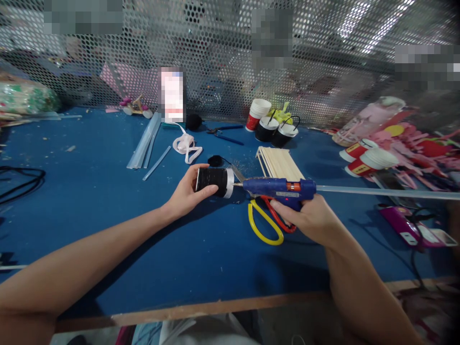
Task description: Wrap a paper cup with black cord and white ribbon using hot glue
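Note:
My left hand (192, 190) grips a paper cup (211, 181) wrapped in black yarn, lying on its side with its white rim band facing right. In my right hand (312, 214) is a blue glue gun (278, 187) with a long clear glue stick running out of its back to the right. The gun's nozzle is at the cup's white band; whether it touches cannot be made out. Scissors (266, 232) with one yellow and one red handle lie beneath the gun. A ball of black yarn (215, 160) rests just behind the cup.
Wooden sticks (282, 162) lie behind the gun. Farther back are pliers (226, 133), black-wrapped cups (266, 129), glue sticks (145, 142), white ribbon (187, 145) and a lit phone (172, 96) against a perforated metal screen. Red cups (370, 162) and a purple device (400, 225) are at right.

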The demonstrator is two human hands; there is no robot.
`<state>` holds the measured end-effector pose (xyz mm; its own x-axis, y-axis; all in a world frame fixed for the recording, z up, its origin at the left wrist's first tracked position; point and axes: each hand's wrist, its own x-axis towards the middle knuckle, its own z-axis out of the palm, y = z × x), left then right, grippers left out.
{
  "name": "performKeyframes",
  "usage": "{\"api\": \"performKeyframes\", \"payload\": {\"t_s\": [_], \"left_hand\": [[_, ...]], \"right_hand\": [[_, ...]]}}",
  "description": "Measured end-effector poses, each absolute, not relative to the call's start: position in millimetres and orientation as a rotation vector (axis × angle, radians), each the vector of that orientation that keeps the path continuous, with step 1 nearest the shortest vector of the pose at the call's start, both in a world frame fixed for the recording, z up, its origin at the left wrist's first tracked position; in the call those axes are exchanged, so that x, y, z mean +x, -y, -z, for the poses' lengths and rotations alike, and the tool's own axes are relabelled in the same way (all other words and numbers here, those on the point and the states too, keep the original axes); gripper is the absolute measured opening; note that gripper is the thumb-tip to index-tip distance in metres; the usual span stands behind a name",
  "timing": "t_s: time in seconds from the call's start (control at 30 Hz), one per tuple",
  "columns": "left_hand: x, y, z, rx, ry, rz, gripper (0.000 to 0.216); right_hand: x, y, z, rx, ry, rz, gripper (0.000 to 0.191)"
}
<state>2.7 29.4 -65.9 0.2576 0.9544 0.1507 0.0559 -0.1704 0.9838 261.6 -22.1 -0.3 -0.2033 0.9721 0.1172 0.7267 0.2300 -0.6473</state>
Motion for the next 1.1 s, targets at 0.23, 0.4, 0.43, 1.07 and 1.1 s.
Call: {"api": "performKeyframes", "payload": {"t_s": [0.23, 0.4, 0.43, 1.07, 1.1], "left_hand": [[3, -30, 66, 1.499, -0.984, -1.094, 0.058], [3, -30, 68, 1.509, -0.993, -1.089, 0.059], [3, -30, 68, 1.511, -0.994, -1.087, 0.059], [2, -28, 65, 1.528, -0.969, -1.098, 0.055], [2, -28, 65, 1.535, -0.971, -1.097, 0.054]], "right_hand": [[262, 21, 1, -1.571, 1.976, -0.653, 0.020], [261, 21, 1, -1.564, 1.968, -0.638, 0.021], [261, 21, 0, -1.561, 1.962, -0.650, 0.023], [261, 15, 7, -1.325, 1.792, -1.306, 0.036], [260, 14, 9, -1.331, 1.765, -1.313, 0.034]]}}
